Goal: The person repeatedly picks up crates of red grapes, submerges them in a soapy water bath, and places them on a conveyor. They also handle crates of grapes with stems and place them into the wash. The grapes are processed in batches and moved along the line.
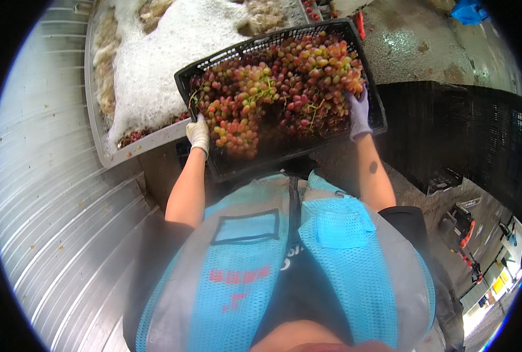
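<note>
A black plastic crate (377,110), full of bunches of red and green grapes (287,83), is held level in front of my torso. My left hand (198,134), in a whitish knit glove, grips its left end near the near corner. On the right end, my right hand (359,112), in a pale purple glove, holds the crate wall, its fingers by the grapes. The crate's far left part overlaps a metal-rimmed tub (155,147) of white foamy liquid (151,75), with some grapes along the tub's near edge. The crate's near side is partly blurred.
A corrugated metal wall (67,220) runs along the left. Large black stacked crates (454,127) stand at the right, on a wet concrete floor (410,48). A blue plastic bag (469,12) lies at the far right. Red and black equipment (461,233) is farther back, lower right.
</note>
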The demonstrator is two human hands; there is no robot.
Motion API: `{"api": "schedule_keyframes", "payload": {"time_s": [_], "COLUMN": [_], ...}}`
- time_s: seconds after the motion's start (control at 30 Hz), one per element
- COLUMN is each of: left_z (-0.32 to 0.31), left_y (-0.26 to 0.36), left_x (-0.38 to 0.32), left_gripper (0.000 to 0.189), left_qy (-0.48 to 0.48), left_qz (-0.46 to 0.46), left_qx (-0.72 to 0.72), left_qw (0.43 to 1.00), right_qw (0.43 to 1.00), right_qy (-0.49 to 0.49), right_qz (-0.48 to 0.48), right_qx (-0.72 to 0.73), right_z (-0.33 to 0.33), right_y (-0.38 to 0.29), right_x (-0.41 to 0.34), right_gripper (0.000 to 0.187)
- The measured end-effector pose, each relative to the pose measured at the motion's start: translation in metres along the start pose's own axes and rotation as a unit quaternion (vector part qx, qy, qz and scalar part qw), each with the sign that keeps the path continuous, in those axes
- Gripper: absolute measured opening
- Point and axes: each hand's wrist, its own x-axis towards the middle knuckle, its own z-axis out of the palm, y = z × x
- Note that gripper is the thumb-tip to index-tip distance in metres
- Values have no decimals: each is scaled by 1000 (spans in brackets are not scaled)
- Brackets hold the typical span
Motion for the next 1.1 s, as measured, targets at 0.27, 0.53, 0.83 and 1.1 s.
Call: {"api": "schedule_keyframes", "payload": {"time_s": [0.27, 0.53, 0.83, 1.1], "left_z": [-8, -24, -25, -40], "left_y": [9, 25, 25, 38], "left_x": [-7, -19, -15, -28], "left_gripper": [62, 67, 98, 101], "left_qy": [0, -23, -25, -25], "left_qz": [-18, -20, -29, -61], "left_qx": [-23, -19, -17, -68], "left_qw": [1000, 999, 999, 996], "right_qw": [937, 779, 512, 503], "right_qy": [-71, -64, -393, -475], "right_qz": [6, -406, -424, -347], "right_qx": [-341, -473, -635, -634], "right_z": [-1, 114, 358, 368], "right_y": [-33, -49, 76, 77], "right_x": [16, -56, -74, -53], "right_gripper": [83, 35, 46, 18]}}
